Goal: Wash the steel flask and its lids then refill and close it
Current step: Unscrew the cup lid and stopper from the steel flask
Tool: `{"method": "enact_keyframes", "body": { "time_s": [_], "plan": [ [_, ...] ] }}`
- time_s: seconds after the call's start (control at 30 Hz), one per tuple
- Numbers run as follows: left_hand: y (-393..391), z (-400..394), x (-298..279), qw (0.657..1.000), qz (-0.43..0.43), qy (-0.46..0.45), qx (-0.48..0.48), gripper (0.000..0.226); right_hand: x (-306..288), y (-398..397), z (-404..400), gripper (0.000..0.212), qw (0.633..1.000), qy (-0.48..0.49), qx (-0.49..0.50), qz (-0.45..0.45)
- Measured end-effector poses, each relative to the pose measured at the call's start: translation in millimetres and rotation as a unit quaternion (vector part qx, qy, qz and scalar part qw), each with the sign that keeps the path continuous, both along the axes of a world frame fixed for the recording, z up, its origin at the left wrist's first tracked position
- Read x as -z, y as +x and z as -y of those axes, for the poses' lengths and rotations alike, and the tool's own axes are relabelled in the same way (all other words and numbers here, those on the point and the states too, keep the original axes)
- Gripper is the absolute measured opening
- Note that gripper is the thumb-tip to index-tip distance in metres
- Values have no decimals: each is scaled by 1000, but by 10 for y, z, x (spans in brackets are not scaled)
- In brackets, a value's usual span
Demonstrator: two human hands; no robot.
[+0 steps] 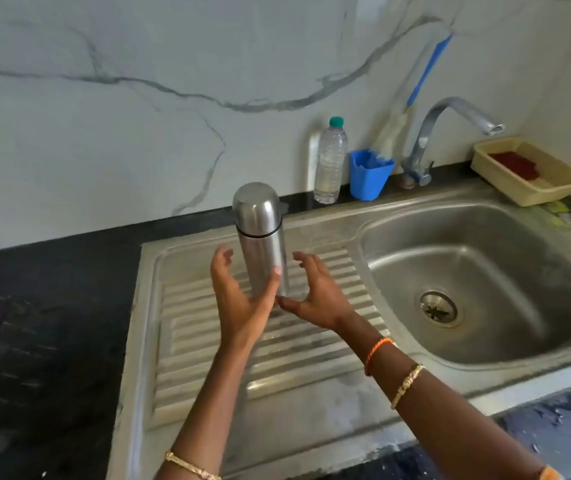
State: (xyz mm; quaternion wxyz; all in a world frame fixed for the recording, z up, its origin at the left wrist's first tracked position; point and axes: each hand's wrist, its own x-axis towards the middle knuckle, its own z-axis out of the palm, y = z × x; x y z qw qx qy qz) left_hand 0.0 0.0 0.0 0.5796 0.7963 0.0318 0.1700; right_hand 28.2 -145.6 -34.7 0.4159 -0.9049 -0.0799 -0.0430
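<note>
Neither hand is closed on the steel flask (260,233); the left hand (239,289) and the right hand (315,292) are held spread on either side of its lower body, fingers extended and loosely curved, the left thumb lying against the front of the flask and the right thumb reaching toward its base; whether the flask is carried by them or stands on the draining board cannot be told from the head view.

Seen from the head camera, the flask is upright with its domed steel lid (255,209) fitted on top, a dark ring marking the joint; it is placed over the ribbed draining board (208,358) of the steel sink (485,271), left of the basin and its drain (438,308). Behind, against the marble wall, a clear plastic bottle (330,161) with a green cap is stood beside a blue cup (369,174) holding a brush (415,84); the tap (450,133) is set next to it; a yellow tray (530,171) is seen at the far right. Bangles are worn on both wrists.
</note>
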Motion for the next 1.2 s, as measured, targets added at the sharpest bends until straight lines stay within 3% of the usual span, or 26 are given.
{"method": "enact_keyframes", "body": {
  "time_s": [0.1,0.2,0.3,0.4,0.53,0.77,0.83,0.93,1.07,1.2],
  "plan": [
    [247,-134,-107,994,-61,-11,92,99,9,144,-263,99,997,55,-36,-43],
    [396,-210,-179,980,-120,-13,160,102,115,190,-340,87,995,93,1,-38],
    [523,-210,-151,974,-115,-20,194,90,143,242,-317,75,994,97,21,-48],
    [630,-177,-64,976,-113,-58,178,86,168,274,-322,75,994,91,17,-51],
    [709,-129,16,984,-91,-71,133,63,188,306,-295,75,993,101,13,-61],
    [619,4,-29,991,-54,-81,91,59,-6,377,-171,68,984,67,-63,-152],
    [552,58,-27,992,-49,-80,88,57,-161,307,-84,58,972,122,-70,-187],
    [399,171,-104,990,-45,-83,100,55,-466,88,69,44,955,242,-38,-165],
    [139,357,-221,986,-40,-109,122,58,-716,-309,260,45,942,305,-57,-128],
    [-143,620,-335,983,-50,-123,128,60,-1044,-589,596,53,899,427,-46,-88]
  ]
}}
